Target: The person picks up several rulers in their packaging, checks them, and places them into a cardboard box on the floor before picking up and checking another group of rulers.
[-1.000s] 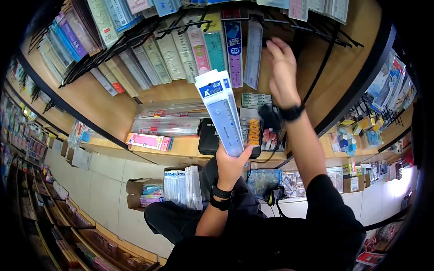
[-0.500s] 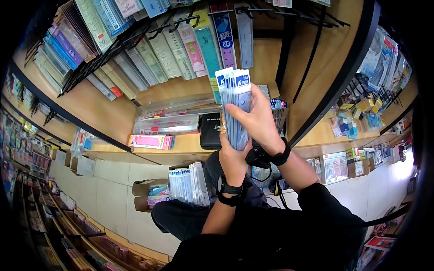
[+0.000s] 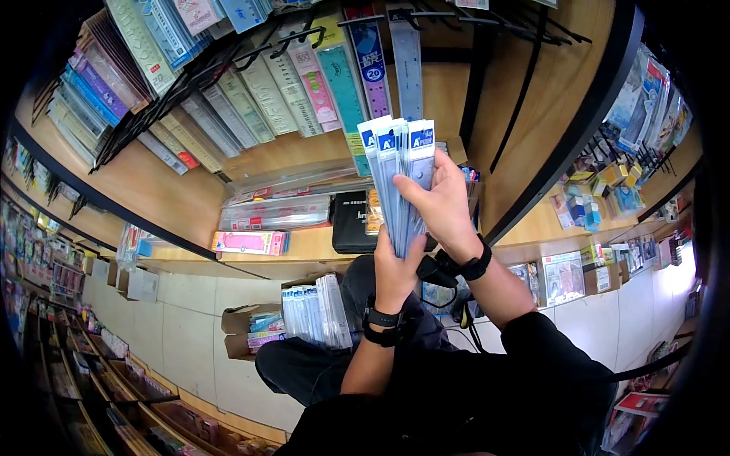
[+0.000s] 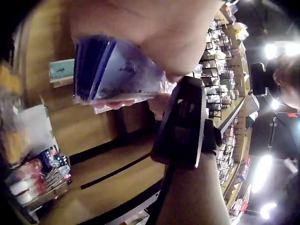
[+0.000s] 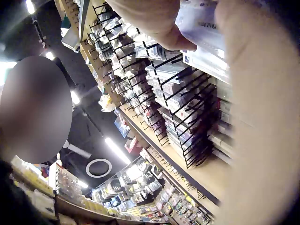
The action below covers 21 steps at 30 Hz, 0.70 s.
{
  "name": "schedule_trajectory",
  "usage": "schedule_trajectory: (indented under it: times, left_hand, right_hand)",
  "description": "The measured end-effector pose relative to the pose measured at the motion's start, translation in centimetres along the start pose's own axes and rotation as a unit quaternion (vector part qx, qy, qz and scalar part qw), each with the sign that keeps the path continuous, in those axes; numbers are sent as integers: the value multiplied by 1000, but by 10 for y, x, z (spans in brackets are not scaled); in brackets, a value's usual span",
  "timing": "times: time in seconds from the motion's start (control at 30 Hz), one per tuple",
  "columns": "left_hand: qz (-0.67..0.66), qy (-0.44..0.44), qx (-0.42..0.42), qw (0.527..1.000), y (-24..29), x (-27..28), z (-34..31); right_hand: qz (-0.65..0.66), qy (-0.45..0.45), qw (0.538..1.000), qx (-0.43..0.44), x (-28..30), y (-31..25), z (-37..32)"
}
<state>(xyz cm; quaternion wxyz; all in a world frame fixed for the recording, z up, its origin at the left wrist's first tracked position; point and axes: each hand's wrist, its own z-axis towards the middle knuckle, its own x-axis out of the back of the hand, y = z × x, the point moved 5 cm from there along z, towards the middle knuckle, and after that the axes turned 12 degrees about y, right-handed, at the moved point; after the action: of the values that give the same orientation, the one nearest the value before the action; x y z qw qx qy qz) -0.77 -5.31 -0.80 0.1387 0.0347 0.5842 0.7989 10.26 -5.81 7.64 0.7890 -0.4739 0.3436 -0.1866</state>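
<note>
A bundle of packaged clear rulers (image 3: pixel 390 163) with blue-and-white header cards is held upright between both hands in the head view, its tops fanned apart. My left hand (image 3: pixel 395 266) grips the lower ends. Higher up, my right hand (image 3: pixel 445 205) grips the bundle's right side, its thumb lying across the front. The left wrist view shows the dark blue card edges of the ruler packs (image 4: pixel 93 70) stacked together under a hand. In the right wrist view a thumb presses on a pale ruler pack (image 5: pixel 204 37).
Hanging rulers line the black hooks above, among them a teal ruler (image 3: pixel 344 83) and a purple one (image 3: pixel 375 91). On the shelf below lie a black case (image 3: pixel 351 220) and a pink pack (image 3: pixel 249 242). An open carton (image 3: pixel 236 334) of ruler packs sits on the floor.
My right hand has come down from the hooks to the bundle and taken hold of it. The ruler packs have since spread wider at the top.
</note>
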Motion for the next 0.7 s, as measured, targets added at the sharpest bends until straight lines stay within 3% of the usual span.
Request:
schedule_trajectory:
  times: [0.07,0.1,0.17,0.27,0.37,0.7]
  left_hand:
    - [-114,5,18,993,-4,0,-1]
    - [-114,5,19,993,-6,0,-3]
    - [-140,-12,107,984,-10,-2,-4]
    - [-155,-56,134,977,-16,-4,-5]
    - [-100,15,61,993,-12,-4,-2]
    - [-115,11,84,990,-14,-8,-7]
  right_hand:
    - [3,-4,1000,-6,1,-2,0]
    - [12,2,1000,-6,2,-2,1]
    - [20,8,1000,-6,4,-2,2]
    - [29,24,999,-11,10,2,5]
    - [22,22,1000,-1,12,3,6]
    - [-2,24,1000,9,19,-1,8]
